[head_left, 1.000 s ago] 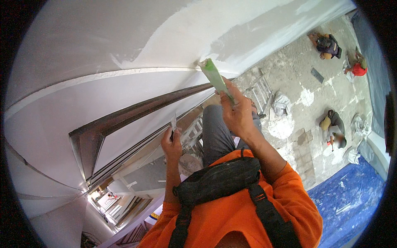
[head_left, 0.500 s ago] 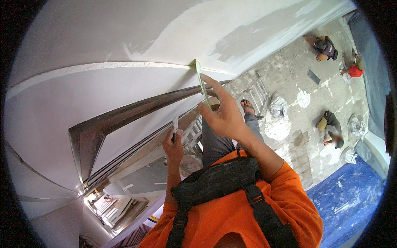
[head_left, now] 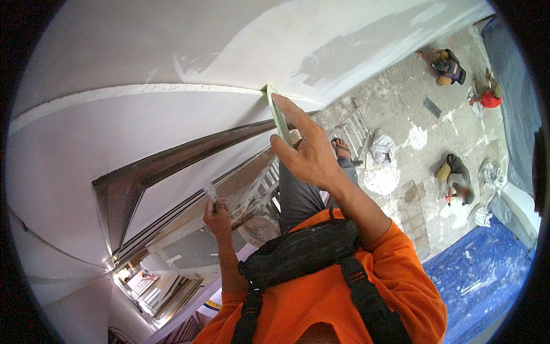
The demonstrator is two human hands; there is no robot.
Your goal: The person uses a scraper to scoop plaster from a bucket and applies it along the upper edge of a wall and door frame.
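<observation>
My right hand (head_left: 314, 155) holds a pale green flat spreader (head_left: 277, 117), thumb on one side and fingers on the other. The spreader's far end touches the rough white ledge (head_left: 143, 90) where two wall faces meet. Lower and to the left, my left hand (head_left: 218, 219) is closed around a small putty knife (head_left: 210, 190); its pale blade is smeared by motion and points up, apart from the wall. Grey and white patches of filler cover the upper wall (head_left: 240, 34).
A dark brown frame (head_left: 172, 155) runs below the ledge. Far beneath me are a ladder (head_left: 356, 129), a white sack (head_left: 382, 146), a blue tarp (head_left: 481, 281) and several people low on the stained floor (head_left: 401, 137). A black bag (head_left: 301, 249) crosses my front.
My left hand has moved left and down with the putty knife, away from the spreader. My right hand and the spreader have shifted slightly left along the ledge.
</observation>
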